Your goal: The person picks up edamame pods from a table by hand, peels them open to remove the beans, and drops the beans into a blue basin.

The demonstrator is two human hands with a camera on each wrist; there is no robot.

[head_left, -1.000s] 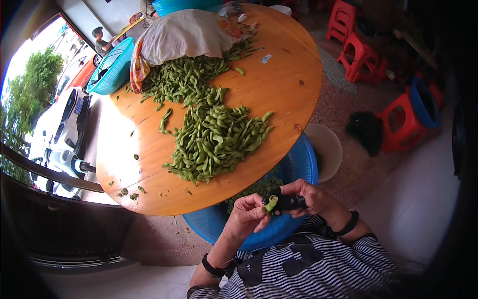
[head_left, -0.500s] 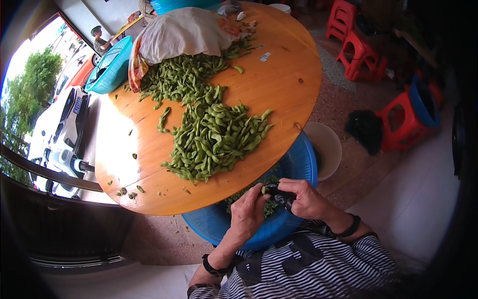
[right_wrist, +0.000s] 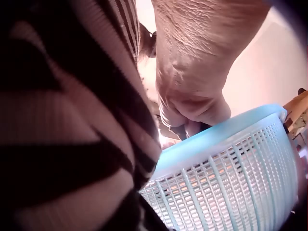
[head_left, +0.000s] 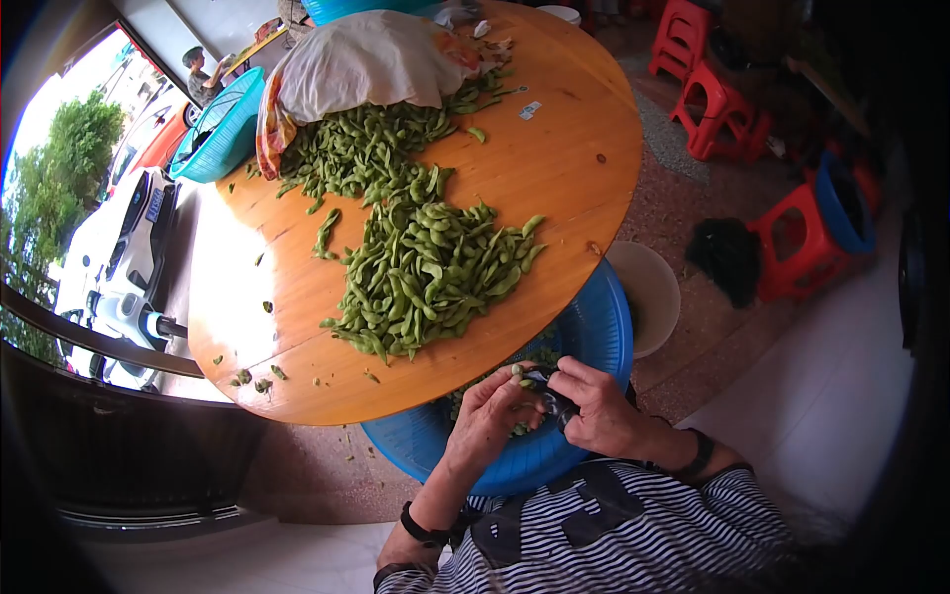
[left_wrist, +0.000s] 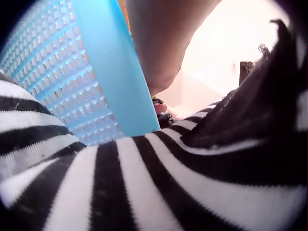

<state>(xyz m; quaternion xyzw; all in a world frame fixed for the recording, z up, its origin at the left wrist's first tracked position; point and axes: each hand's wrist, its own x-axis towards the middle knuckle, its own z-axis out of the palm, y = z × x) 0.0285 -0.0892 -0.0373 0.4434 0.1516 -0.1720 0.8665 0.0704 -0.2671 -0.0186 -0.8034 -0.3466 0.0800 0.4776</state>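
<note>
Over a blue basket (head_left: 401,450) my two hands meet. My left hand (head_left: 482,428) pinches a green soybean pod (head_left: 528,383), with a pale bean (head_left: 517,369) at its fingertips. Beside it, the curled fingers of my right hand (head_left: 602,411) hold a glossy black object (head_left: 559,406) against the pod; I cannot tell what kind of object it is. Green beans (head_left: 542,354) lie inside the basket, partly hidden by the hands and the table edge. Both wrist views show the basket's slatted side, while the fingertips are mostly hidden there.
A round wooden table (head_left: 584,129) carries a large heap of pods (head_left: 430,277), partly under a pale cloth (head_left: 366,64). A turquoise basket (head_left: 223,134) stands at its left edge. A whitish bucket (head_left: 653,297) and red stools (head_left: 792,243) are on the right.
The pod has been turned between the fingers, and a pale bean now shows at the left fingertips. The black object has tilted downward with the right hand. The heap looks the same.
</note>
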